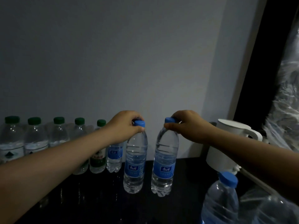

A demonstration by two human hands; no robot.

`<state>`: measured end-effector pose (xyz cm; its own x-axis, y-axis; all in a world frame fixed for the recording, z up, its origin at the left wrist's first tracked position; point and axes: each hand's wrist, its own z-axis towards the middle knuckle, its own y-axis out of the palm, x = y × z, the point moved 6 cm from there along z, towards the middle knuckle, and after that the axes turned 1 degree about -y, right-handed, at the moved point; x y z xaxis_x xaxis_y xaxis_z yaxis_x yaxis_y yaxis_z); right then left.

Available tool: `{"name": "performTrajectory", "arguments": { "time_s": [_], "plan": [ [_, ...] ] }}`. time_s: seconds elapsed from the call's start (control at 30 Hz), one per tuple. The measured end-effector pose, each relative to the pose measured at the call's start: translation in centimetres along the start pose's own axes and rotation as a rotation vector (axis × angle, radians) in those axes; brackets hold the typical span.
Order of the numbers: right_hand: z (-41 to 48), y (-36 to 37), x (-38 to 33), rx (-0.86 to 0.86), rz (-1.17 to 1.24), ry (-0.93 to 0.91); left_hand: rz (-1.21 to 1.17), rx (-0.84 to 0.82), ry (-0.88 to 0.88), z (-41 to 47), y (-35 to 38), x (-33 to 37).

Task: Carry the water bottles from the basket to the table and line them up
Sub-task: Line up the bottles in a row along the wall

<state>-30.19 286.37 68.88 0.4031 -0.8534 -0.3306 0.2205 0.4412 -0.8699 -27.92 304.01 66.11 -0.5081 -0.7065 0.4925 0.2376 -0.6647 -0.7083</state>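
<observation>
Kettle-side bottle upright on counter, just left of kettle; right hand clamped on its neck. Next bottle further from kettle, upright; left hand grips its neck.

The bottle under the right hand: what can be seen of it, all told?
It is a clear plastic water bottle with a blue cap and a blue label, ridged sides and a lobed base. It holds water, cap on. It stands nearly upright, leaning slightly, on the dark table. The right hand grips its neck and cap. A matching bottle stands beside it, apart.
</observation>
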Motion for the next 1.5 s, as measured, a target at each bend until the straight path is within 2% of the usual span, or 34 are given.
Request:
{"name": "performTrajectory", "arguments": {
  "time_s": [0.57,1.5],
  "plan": [
    [9.0,3.8,4.5,0.033,-0.052,0.079,0.118,0.052,-0.053,9.5,2.8,-6.5],
    [10.7,7.3,6.8,-0.039,-0.027,0.091,0.164,0.006,-0.203,10.2,6.4,-11.4]
  ]
}}
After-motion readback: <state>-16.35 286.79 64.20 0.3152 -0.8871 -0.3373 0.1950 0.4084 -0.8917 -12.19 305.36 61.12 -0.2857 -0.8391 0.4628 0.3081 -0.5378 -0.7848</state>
